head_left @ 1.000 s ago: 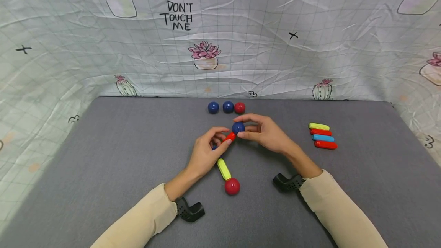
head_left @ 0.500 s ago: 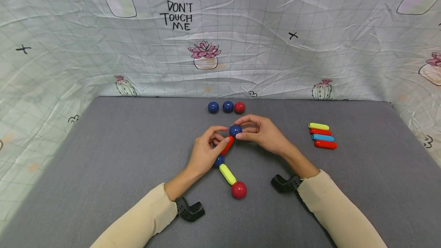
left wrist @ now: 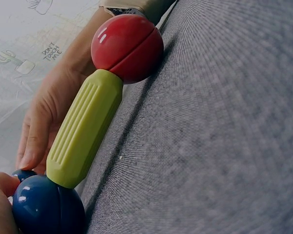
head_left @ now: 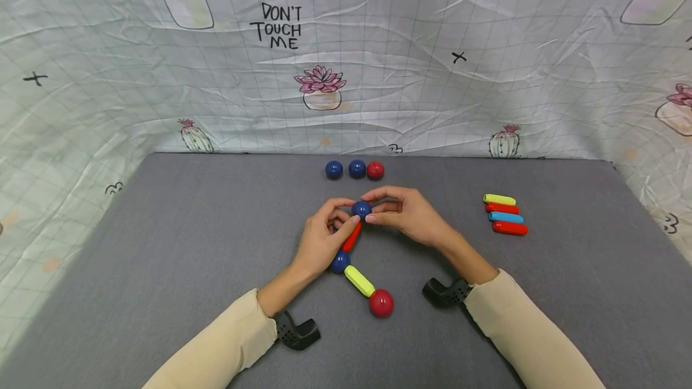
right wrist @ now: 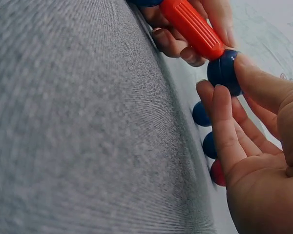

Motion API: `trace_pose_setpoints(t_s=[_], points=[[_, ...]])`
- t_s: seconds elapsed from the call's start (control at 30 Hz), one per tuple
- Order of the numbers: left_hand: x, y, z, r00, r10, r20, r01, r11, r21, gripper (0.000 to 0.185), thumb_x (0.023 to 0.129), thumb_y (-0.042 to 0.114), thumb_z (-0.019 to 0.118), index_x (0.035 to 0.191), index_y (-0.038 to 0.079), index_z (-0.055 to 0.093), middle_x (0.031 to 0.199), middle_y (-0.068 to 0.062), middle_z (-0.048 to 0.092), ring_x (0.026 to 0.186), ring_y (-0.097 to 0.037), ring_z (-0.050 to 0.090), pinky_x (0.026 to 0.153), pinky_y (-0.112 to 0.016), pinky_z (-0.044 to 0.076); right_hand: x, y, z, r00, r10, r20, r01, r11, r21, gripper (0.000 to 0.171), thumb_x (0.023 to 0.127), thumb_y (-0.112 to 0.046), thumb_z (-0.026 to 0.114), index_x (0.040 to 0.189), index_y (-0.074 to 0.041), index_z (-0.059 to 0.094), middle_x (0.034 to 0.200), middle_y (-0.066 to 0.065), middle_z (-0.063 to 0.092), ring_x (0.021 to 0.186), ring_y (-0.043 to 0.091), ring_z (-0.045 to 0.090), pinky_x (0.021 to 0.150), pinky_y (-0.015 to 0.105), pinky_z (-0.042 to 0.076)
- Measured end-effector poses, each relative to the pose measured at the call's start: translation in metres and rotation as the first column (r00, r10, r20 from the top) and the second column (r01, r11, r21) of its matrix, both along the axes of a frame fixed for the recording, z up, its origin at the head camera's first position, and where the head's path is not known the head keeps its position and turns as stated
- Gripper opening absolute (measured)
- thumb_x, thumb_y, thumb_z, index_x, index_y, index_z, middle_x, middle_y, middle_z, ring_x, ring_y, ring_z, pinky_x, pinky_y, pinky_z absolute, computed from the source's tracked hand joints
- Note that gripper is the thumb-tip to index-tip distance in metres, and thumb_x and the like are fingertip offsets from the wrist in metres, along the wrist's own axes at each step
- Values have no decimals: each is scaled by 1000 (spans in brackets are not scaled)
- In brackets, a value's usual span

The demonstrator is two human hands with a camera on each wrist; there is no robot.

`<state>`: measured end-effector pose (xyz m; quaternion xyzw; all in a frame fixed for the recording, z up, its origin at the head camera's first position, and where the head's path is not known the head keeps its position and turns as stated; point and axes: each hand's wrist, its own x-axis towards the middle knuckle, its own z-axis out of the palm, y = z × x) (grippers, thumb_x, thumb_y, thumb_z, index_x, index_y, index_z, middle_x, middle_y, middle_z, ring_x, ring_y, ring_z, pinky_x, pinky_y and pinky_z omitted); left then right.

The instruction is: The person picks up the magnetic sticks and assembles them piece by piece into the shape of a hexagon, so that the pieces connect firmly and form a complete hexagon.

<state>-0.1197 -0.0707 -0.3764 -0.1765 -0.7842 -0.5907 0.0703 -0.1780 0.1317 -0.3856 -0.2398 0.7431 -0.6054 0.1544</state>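
A chain of toy magnetic pieces lies on the grey table: a red ball (head_left: 381,303), a yellow rod (head_left: 359,281), a blue ball (head_left: 340,262), a red rod (head_left: 352,238) and another blue ball (head_left: 361,209) at its far end. My right hand (head_left: 411,215) pinches that far blue ball between thumb and fingers. At the left, my left hand (head_left: 323,239) has its thumb and curled fingers about the upper end of the red rod, by the ball; the exact contact is partly hidden. The yellow rod (left wrist: 85,126) joins the red and near blue balls in the left wrist view.
Two blue balls (head_left: 334,170) and a red ball (head_left: 375,170) sit in a row at the back of the table (head_left: 216,227). Several rods (head_left: 506,217), yellow, red and light blue, lie side by side at the right. A patterned cloth (head_left: 227,77) hangs behind.
My right hand has shifted left and slightly nearer with the far blue ball. The red rod has turned steeper; the near blue ball, yellow rod and red ball have swung nearer, the latter two also rightward.
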Motion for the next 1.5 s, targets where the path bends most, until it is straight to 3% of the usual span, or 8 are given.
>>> trace_pose_setpoints(t_s=[0.37, 0.67, 0.97, 1.23, 1.4, 1.5], points=[[-1, -1, 1, 999, 0, 52, 0, 1000, 4, 29, 92, 6, 64, 118, -5, 58, 81, -13, 63, 67, -24, 54, 59, -23, 39, 0, 0, 5, 1000, 12, -14, -12, 1000, 11, 37, 90, -9, 68, 124, 0, 59, 119, 10, 62, 100, 24, 65, 81, 34, 52], [-1, 0, 0, 998, 8, 69, -10, 1000, 27, 28, 90, 7, 66, 115, -5, 60, 81, -14, 63, 68, -26, 54, 59, -23, 39, -6, 23, 16, 994, -45, -102, 63, 981, 182, 31, 92, -9, 64, 122, -3, 61, 115, 10, 65, 94, 19, 66, 78, 37, 53], [-1, 1, 0, 998, -3, 69, 2, 1000, 20, 29, 90, 8, 67, 115, -4, 60, 82, -13, 63, 69, -25, 54, 59, -23, 39, -7, 87, 25, 950, -196, -243, 263, 923, 282, 31, 90, -16, 68, 119, -7, 64, 112, 12, 66, 90, 26, 66, 73, 40, 52], [1, 1, -3, 997, -9, 72, 9, 1000, 4, 28, 90, 8, 67, 114, -3, 60, 81, -10, 64, 69, -22, 54, 59, -24, 41, -2, 126, 30, 934, -231, -273, 324, 870, 371, 36, 92, -27, 65, 124, -12, 62, 117, 7, 65, 97, 15, 63, 73, 28, 50], [1, 2, -2, 998, 3, 68, -3, 1000, 6, 29, 90, 9, 67, 115, -3, 60, 82, -11, 63, 69, -22, 53, 59, -23, 39, -5, 146, 34, 910, -281, -304, 390, 826, 407, 35, 92, -30, 65, 124, -15, 62, 116, 6, 65, 97, 12, 60, 72, 25, 49], [0, 3, 0, 998, 7, 69, -8, 1000, 8, 29, 90, 8, 67, 115, -4, 60, 82, -12, 63, 69, -23, 53, 59, -22, 38, -6, 161, 34, 893, -318, -319, 437, 785, 440, 36, 92, -33, 65, 123, -16, 63, 115, 6, 65, 96, 13, 58, 71, 24, 48]])
